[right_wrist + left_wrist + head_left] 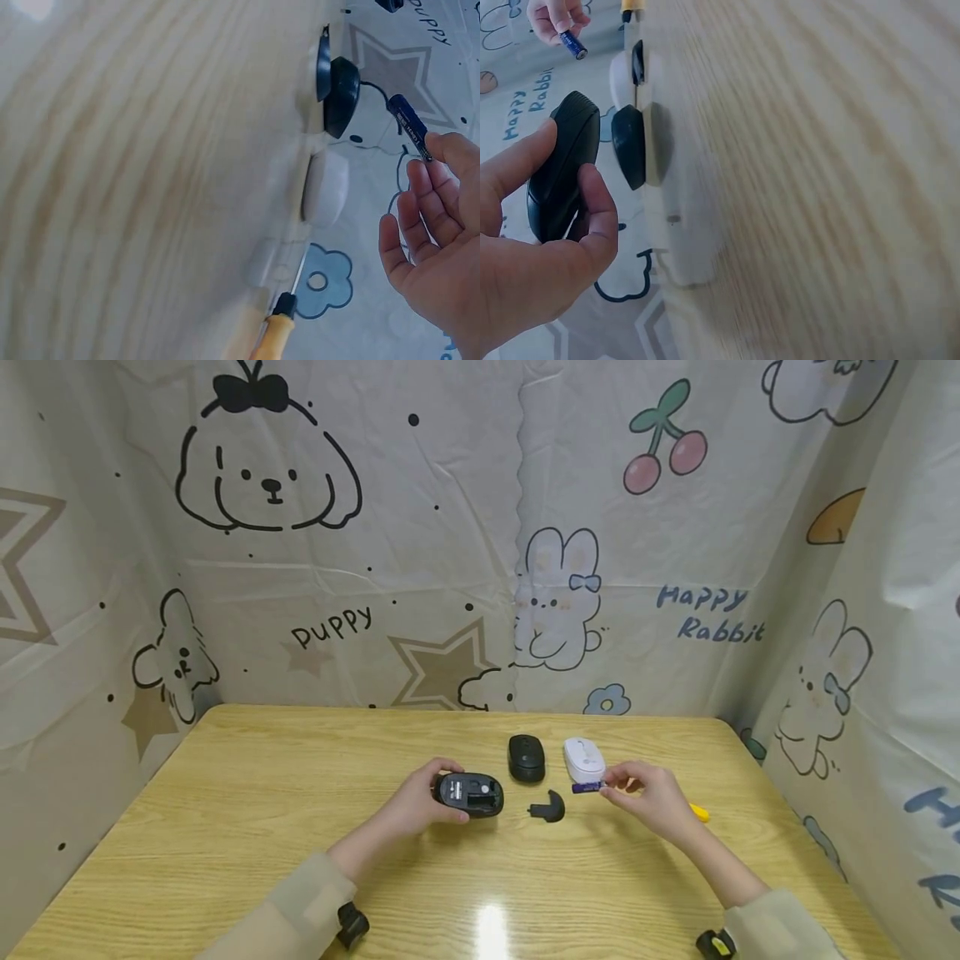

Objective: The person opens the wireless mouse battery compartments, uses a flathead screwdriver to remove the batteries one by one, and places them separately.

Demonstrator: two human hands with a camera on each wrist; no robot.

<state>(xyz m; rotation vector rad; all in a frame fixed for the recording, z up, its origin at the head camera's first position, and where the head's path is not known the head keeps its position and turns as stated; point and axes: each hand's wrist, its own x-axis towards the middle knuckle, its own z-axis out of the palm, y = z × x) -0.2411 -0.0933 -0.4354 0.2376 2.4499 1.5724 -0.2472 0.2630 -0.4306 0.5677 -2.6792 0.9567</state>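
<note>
My left hand (421, 802) grips a black computer mouse (471, 795) by its sides, underside turned up, with a battery slot showing in the head view. Between thumb and fingertips, my right hand (651, 797) pinches one end of a dark blue battery (587, 787), held in the air in the right wrist view. A black battery cover (552, 807) lies on the table between the two hands. Behind it sits a second black mouse (527, 758), with a white mouse (584, 760) to its right, just beyond the battery.
A screwdriver with a yellow handle (274, 336) lies to the right, mostly hidden behind my right wrist in the head view. The wooden table (285, 760) ends at a patterned curtain (420, 560) at the back and sides.
</note>
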